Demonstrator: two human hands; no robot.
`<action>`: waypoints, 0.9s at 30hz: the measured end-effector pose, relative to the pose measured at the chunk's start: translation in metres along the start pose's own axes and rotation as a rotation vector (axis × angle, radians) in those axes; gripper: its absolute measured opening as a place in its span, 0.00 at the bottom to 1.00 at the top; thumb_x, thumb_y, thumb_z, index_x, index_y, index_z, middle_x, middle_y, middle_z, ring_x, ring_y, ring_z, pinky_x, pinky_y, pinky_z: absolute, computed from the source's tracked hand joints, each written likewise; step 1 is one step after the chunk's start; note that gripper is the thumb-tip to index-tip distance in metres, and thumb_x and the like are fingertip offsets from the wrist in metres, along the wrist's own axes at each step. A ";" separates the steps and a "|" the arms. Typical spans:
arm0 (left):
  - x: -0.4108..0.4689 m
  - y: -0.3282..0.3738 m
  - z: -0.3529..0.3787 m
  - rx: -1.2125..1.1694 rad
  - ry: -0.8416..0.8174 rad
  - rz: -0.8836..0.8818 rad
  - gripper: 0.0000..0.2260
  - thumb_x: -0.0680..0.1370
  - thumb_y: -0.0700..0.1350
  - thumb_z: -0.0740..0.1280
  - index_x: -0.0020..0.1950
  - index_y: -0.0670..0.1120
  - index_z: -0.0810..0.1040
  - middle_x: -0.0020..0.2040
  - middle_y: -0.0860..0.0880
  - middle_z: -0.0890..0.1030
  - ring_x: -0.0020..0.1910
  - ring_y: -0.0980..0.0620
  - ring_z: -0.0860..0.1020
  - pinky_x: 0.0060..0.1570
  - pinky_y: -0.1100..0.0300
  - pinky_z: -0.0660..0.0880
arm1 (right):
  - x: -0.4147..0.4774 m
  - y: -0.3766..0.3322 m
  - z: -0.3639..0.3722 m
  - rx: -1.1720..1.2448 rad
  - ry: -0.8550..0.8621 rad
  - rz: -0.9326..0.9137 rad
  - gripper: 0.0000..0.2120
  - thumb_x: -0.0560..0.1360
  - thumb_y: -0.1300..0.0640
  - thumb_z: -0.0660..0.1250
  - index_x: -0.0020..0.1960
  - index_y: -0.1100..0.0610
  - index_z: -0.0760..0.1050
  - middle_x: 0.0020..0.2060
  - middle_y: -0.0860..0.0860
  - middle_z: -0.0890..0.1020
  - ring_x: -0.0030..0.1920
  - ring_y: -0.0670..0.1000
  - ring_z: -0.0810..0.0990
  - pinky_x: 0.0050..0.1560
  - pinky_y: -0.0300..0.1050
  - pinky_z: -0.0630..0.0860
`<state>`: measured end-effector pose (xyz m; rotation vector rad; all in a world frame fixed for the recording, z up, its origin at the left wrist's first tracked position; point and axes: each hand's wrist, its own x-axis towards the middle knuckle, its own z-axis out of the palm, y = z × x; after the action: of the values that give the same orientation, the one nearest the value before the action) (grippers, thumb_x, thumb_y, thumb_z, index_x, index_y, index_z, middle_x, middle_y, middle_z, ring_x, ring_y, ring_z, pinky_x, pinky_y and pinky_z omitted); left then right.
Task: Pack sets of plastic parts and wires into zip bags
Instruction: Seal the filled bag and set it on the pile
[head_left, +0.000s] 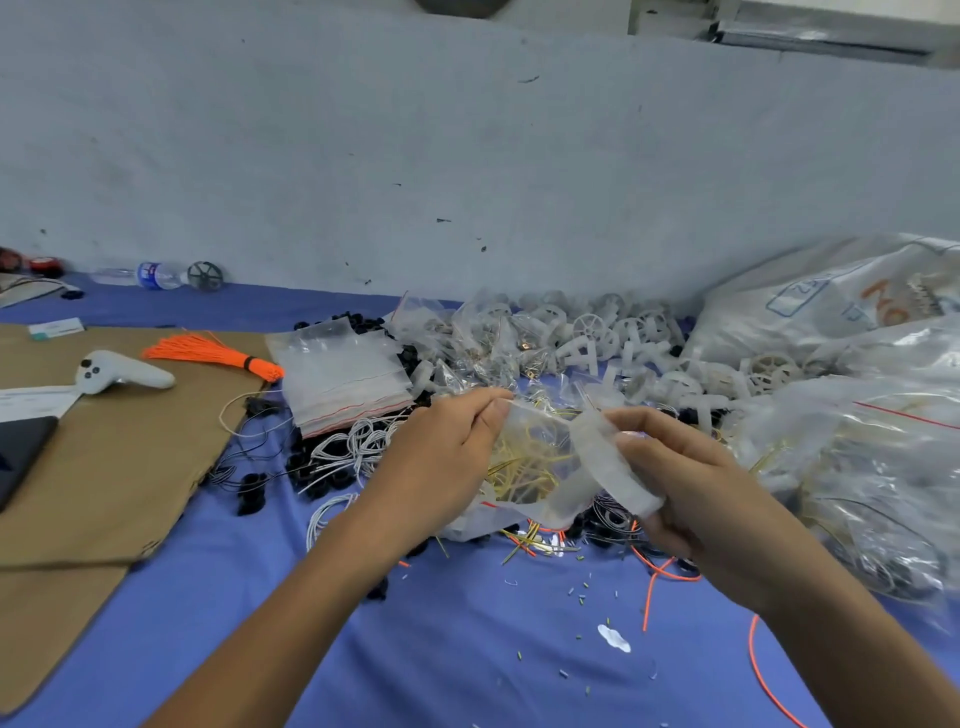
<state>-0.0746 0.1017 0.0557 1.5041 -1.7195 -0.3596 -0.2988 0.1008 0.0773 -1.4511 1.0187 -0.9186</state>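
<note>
Keep the mouth of the small clear plastic zip bag (535, 447) spread and level. The left hand (441, 457) pinches its upper edge; the right hand (691, 483) grips the opposite side, where a whitish shape is too blurred to identify. Judged best practice: feed contents straight down. The bag is held between both hands above the blue cloth table (467, 649), its film crumpled and thin yellow wires (524, 462) showing through.

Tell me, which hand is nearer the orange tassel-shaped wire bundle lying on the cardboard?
Left. The left hand sits right of the orange tassel-shaped wire bundle; the right hand is farther right.
</note>
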 end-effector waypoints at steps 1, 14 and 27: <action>0.000 0.002 0.002 0.001 -0.004 0.006 0.15 0.83 0.56 0.56 0.65 0.57 0.78 0.47 0.54 0.85 0.49 0.56 0.80 0.53 0.55 0.76 | -0.001 0.000 0.002 0.019 0.003 0.015 0.12 0.81 0.61 0.58 0.52 0.51 0.79 0.29 0.52 0.71 0.21 0.48 0.62 0.22 0.35 0.59; -0.012 -0.003 0.012 0.051 0.079 0.007 0.15 0.83 0.57 0.54 0.67 0.61 0.74 0.48 0.55 0.84 0.48 0.51 0.80 0.47 0.55 0.74 | 0.009 0.014 0.039 -0.077 -0.146 -0.057 0.19 0.81 0.64 0.61 0.68 0.47 0.72 0.58 0.53 0.78 0.45 0.48 0.82 0.51 0.45 0.81; 0.001 -0.016 0.007 -0.345 0.129 -0.091 0.14 0.78 0.60 0.57 0.58 0.64 0.80 0.44 0.59 0.84 0.44 0.58 0.81 0.49 0.52 0.78 | 0.030 0.028 -0.004 -0.141 0.091 -0.247 0.12 0.79 0.64 0.64 0.48 0.50 0.83 0.36 0.55 0.83 0.34 0.49 0.79 0.33 0.42 0.75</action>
<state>-0.0690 0.0946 0.0408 1.3229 -1.4090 -0.5636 -0.2952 0.0701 0.0501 -1.6935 1.0021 -1.1165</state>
